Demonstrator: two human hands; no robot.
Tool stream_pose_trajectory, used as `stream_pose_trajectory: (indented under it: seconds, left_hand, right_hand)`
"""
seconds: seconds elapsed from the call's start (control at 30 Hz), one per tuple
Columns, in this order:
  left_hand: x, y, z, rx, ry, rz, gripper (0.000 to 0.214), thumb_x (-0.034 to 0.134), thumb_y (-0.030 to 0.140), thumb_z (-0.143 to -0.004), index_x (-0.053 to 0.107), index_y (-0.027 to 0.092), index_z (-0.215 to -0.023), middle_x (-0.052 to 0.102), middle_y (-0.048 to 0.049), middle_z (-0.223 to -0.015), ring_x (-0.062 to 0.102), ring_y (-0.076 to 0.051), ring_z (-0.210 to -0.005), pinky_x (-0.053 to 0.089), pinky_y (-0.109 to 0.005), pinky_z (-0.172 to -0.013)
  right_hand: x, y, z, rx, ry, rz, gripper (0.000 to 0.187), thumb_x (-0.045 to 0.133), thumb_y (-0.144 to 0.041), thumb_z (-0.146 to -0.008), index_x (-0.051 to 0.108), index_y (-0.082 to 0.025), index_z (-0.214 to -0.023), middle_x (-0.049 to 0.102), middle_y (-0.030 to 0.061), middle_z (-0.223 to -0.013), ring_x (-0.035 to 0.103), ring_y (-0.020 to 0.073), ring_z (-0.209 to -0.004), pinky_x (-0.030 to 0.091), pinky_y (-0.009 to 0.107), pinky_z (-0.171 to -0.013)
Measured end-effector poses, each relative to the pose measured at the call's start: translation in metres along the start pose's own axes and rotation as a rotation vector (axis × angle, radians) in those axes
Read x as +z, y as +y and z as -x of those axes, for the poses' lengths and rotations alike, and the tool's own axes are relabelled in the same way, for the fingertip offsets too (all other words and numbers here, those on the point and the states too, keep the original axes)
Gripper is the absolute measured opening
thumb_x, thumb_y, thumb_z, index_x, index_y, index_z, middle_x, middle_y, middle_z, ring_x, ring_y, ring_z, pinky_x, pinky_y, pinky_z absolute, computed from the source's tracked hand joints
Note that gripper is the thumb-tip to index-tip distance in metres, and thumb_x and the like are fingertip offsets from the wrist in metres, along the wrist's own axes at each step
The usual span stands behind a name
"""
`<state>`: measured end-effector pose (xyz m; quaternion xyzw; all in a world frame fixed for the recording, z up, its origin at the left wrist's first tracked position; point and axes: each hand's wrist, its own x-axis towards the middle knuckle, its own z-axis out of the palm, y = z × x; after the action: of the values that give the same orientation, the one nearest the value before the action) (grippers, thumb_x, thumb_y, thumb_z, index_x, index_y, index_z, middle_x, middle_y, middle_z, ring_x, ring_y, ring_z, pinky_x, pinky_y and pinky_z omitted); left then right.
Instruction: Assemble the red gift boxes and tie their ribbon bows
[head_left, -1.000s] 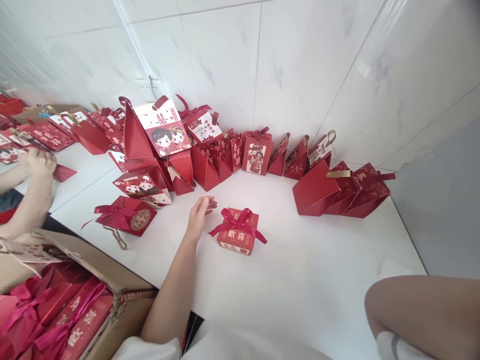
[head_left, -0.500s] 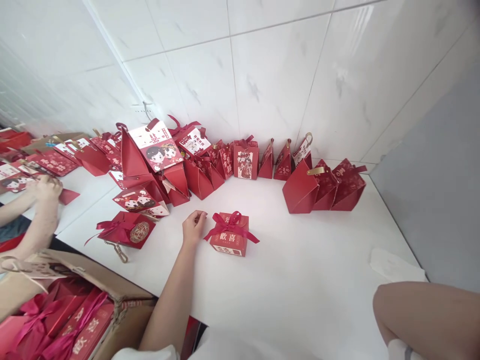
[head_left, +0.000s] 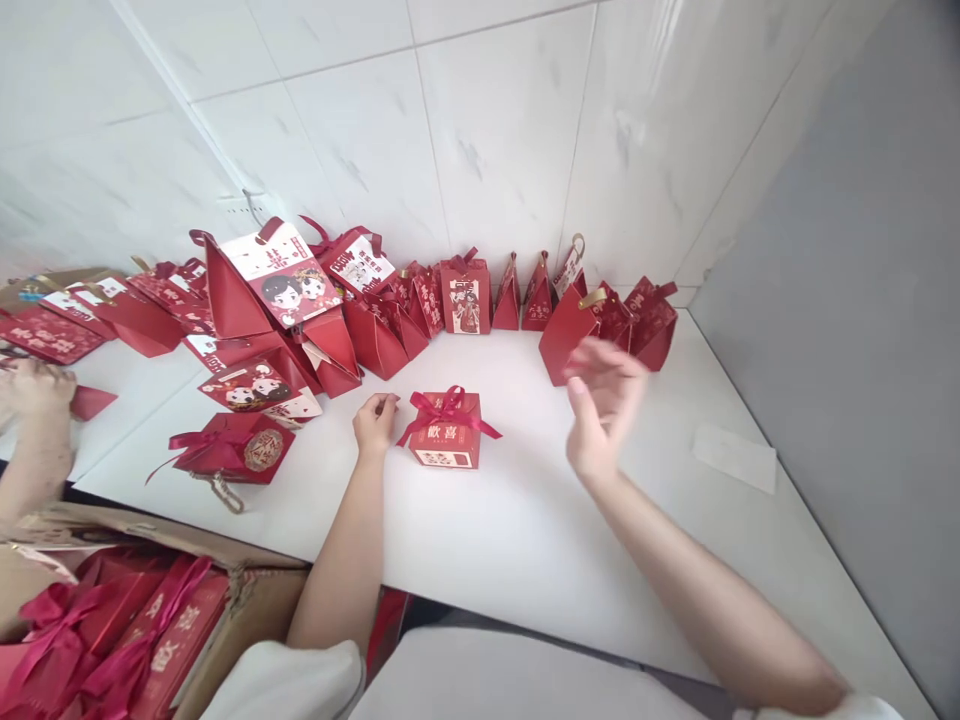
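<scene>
A red gift box [head_left: 448, 440] tied with a dark pink ribbon bow stands on the white table in front of me. Just left of it rests my left hand [head_left: 375, 425], its fingers curled in and no object showing in them. My right hand [head_left: 604, 410] is raised over the table to the right of the box, partly smeared by motion. Its thumb and fingers are apart and it holds nothing. Behind it, and partly covered by it, are several red folded gift boxes [head_left: 561, 335] with handles.
Red gift boxes [head_left: 367, 320] line the tiled wall. A ribboned red box [head_left: 236, 447] lies at left, near a carton [head_left: 262, 610] of red boxes. A white paper [head_left: 735, 458] lies at right by the grey panel [head_left: 825, 330]. Another person's hand [head_left: 34, 390] is far left.
My right hand has come up from the lower right to above the table. My left hand stays beside the ribboned box. The whole view has shifted to the right.
</scene>
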<state>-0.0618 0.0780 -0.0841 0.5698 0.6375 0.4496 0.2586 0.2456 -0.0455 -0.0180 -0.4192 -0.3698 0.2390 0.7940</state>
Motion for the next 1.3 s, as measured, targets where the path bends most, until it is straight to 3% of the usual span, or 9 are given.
stream_pose_trajectory:
  seconds: [0.13, 0.2, 0.3, 0.4, 0.6, 0.77, 0.93, 1.17, 1.3]
  left_hand:
    - [0.0, 0.009, 0.015, 0.063, -0.247, 0.183, 0.07, 0.046, 0.074, -0.078, 0.07, 0.015, -0.108, 0.071, -0.0132, -0.108, 0.064, -0.029, -0.105, 0.049, -0.039, -0.093]
    - [-0.005, 0.015, 0.021, 0.085, -0.494, 0.295, 0.085, 0.057, 0.079, -0.068, 0.063, 0.016, -0.124, 0.064, -0.0157, -0.126, 0.059, -0.033, -0.118, 0.048, -0.04, -0.096]
    - [-0.018, 0.024, 0.024, 0.092, -0.959, 0.413, 0.108, 0.083, 0.058, -0.054, 0.041, 0.021, -0.146, 0.045, -0.0157, -0.148, 0.044, -0.038, -0.134, 0.043, -0.043, -0.105]
    - [-0.028, 0.031, 0.025, 0.067, -1.165, 0.392, 0.111, 0.086, 0.045, -0.056, 0.032, 0.021, -0.15, 0.039, -0.0166, -0.152, 0.039, -0.041, -0.137, 0.041, -0.049, -0.106]
    - [-0.017, 0.039, 0.031, 0.019, -1.075, 0.382, 0.088, 0.08, 0.045, -0.065, 0.045, 0.021, -0.142, 0.053, -0.0144, -0.141, 0.048, -0.038, -0.131, 0.043, -0.049, -0.104]
    - [0.007, 0.048, 0.04, 0.051, -0.993, 0.505, 0.083, 0.073, 0.046, -0.073, 0.04, 0.024, -0.146, 0.043, -0.0121, -0.15, 0.039, -0.035, -0.139, 0.035, -0.047, -0.111]
    - [0.022, 0.052, 0.045, 0.156, -1.041, 0.525, 0.104, 0.084, 0.041, -0.062, 0.031, 0.023, -0.149, 0.032, -0.014, -0.156, 0.03, -0.037, -0.143, 0.036, -0.044, -0.111]
    - [0.06, 0.04, 0.043, 0.331, -0.6, 0.473, 0.084, 0.074, 0.062, -0.064, 0.043, 0.017, -0.128, 0.06, -0.0146, -0.126, 0.057, -0.034, -0.116, 0.046, -0.042, -0.096]
    - [0.075, 0.042, 0.035, 0.32, -0.509, 0.474, 0.07, 0.061, 0.069, -0.071, 0.047, 0.018, -0.117, 0.066, -0.0107, -0.112, 0.064, -0.029, -0.101, 0.049, -0.039, -0.087]
  right_hand:
    - [0.01, 0.047, 0.047, 0.456, 0.069, -0.076, 0.027, 0.055, -0.042, -0.086, 0.052, -0.027, -0.107, 0.058, 0.0046, -0.119, 0.06, 0.0204, -0.102, 0.05, 0.039, -0.082]
    - [0.014, 0.062, 0.06, 0.464, -0.003, -0.078, 0.031, 0.06, -0.044, -0.081, 0.053, -0.026, -0.106, 0.058, 0.0052, -0.12, 0.058, 0.0223, -0.108, 0.048, 0.04, -0.087]
    - [0.017, 0.067, 0.069, 0.412, -0.134, -0.07, 0.033, 0.061, -0.047, -0.082, 0.055, -0.027, -0.108, 0.057, 0.0049, -0.126, 0.053, 0.0235, -0.119, 0.043, 0.044, -0.1]
    - [0.016, 0.064, 0.071, 0.4, -0.278, -0.066, 0.036, 0.054, -0.051, -0.089, 0.053, -0.03, -0.118, 0.05, 0.0037, -0.139, 0.043, 0.0229, -0.132, 0.031, 0.047, -0.112]
    - [0.017, 0.059, 0.072, 0.359, -0.49, -0.102, 0.049, 0.049, -0.052, -0.093, 0.044, -0.032, -0.138, 0.038, 0.0006, -0.153, 0.032, 0.0199, -0.143, 0.024, 0.043, -0.119]
    - [0.018, 0.058, 0.067, 0.37, -0.427, -0.135, 0.054, 0.059, -0.049, -0.088, 0.046, -0.03, -0.138, 0.043, 0.0023, -0.15, 0.039, 0.023, -0.139, 0.035, 0.044, -0.115]
    - [0.022, 0.06, 0.063, 0.431, -0.382, -0.187, 0.05, 0.051, -0.05, -0.093, 0.048, -0.029, -0.138, 0.049, 0.0012, -0.147, 0.043, 0.0247, -0.137, 0.034, 0.048, -0.114]
    - [0.028, 0.057, 0.062, 0.392, -0.329, -0.15, 0.046, 0.048, -0.049, -0.094, 0.055, -0.025, -0.133, 0.058, 0.0021, -0.138, 0.047, 0.0253, -0.132, 0.032, 0.047, -0.114]
    - [0.028, 0.058, 0.062, 0.436, -0.319, -0.14, 0.047, 0.049, -0.051, -0.093, 0.053, -0.027, -0.134, 0.058, 0.0029, -0.137, 0.048, 0.0261, -0.132, 0.036, 0.048, -0.111]
